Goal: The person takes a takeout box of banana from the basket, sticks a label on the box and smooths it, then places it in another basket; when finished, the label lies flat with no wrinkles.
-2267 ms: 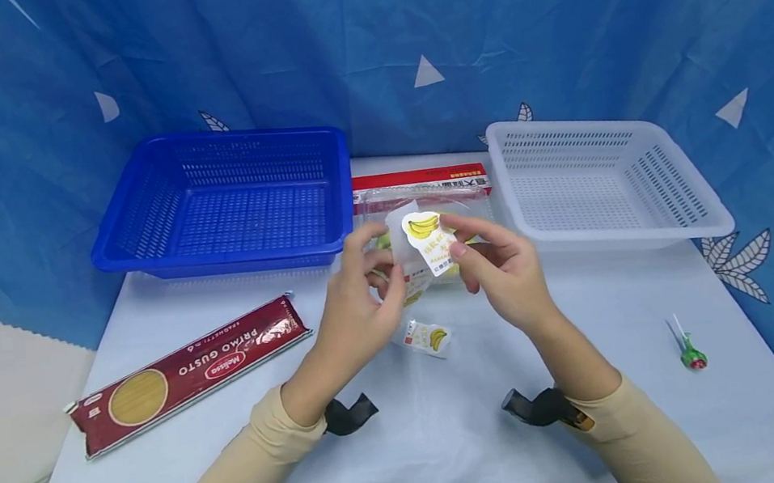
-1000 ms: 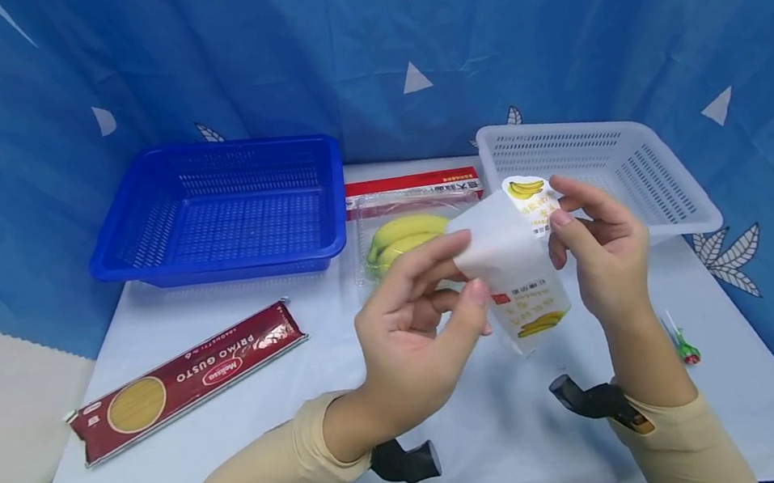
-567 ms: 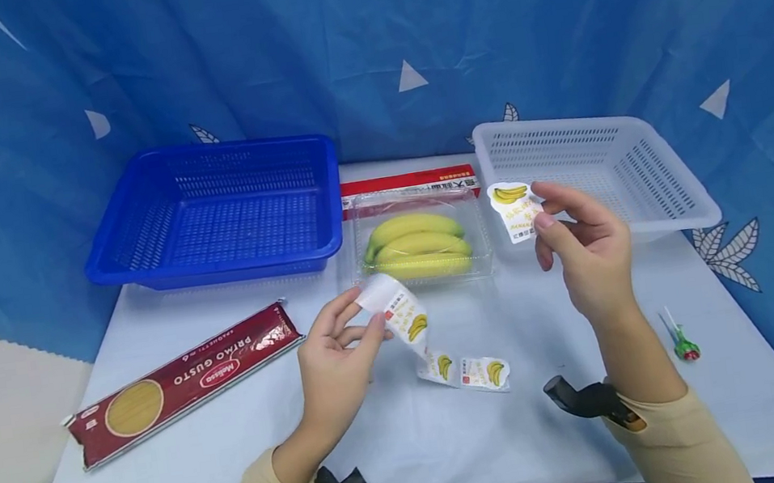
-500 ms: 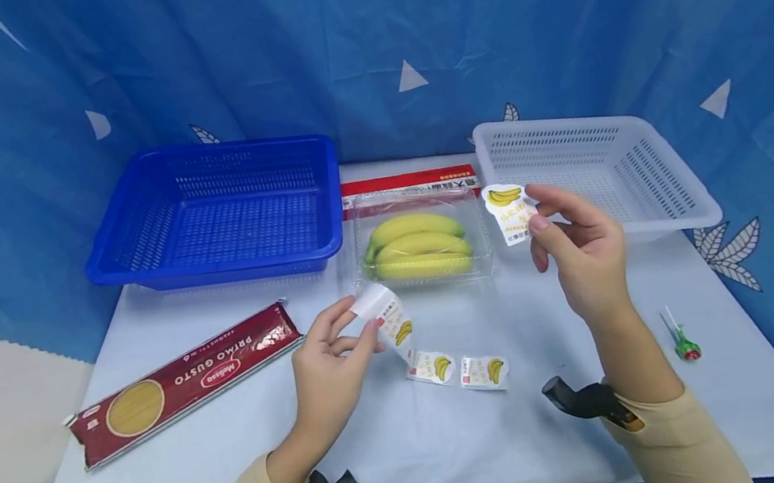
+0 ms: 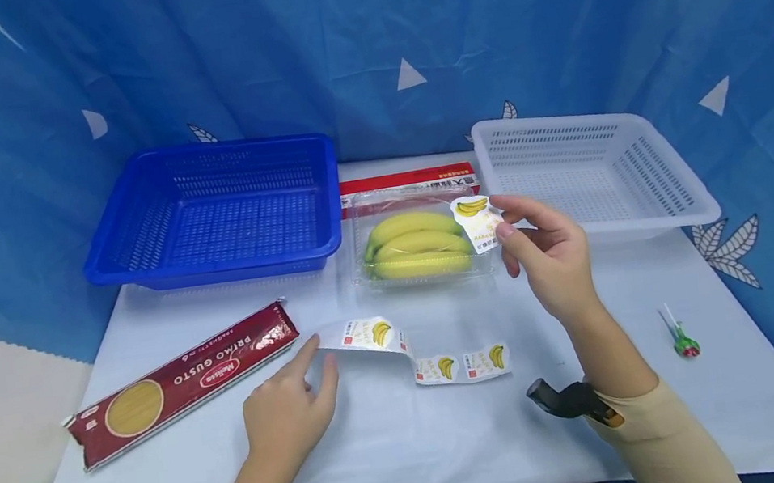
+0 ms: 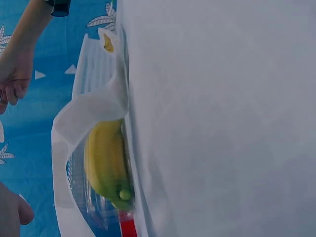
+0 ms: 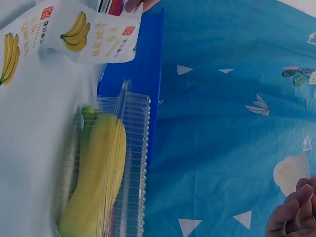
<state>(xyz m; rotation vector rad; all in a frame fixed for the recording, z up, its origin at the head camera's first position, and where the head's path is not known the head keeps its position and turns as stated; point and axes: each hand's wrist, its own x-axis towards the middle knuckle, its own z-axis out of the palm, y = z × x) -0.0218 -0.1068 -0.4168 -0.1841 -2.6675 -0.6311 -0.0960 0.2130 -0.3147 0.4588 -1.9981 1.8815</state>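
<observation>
"What's in the right hand (image 5: 543, 253)?"
"Its grip is clamped on a banana sticker (image 5: 479, 231), seen over the right end of the clear box (image 5: 427, 278) near the counter's (image 5: 413, 442) far edge."
"Left hand (image 5: 287, 408)?"
"Thumb and forefinger apart, fingertip at the sticker strip (image 5: 373, 334), between near and far edges."
</observation>
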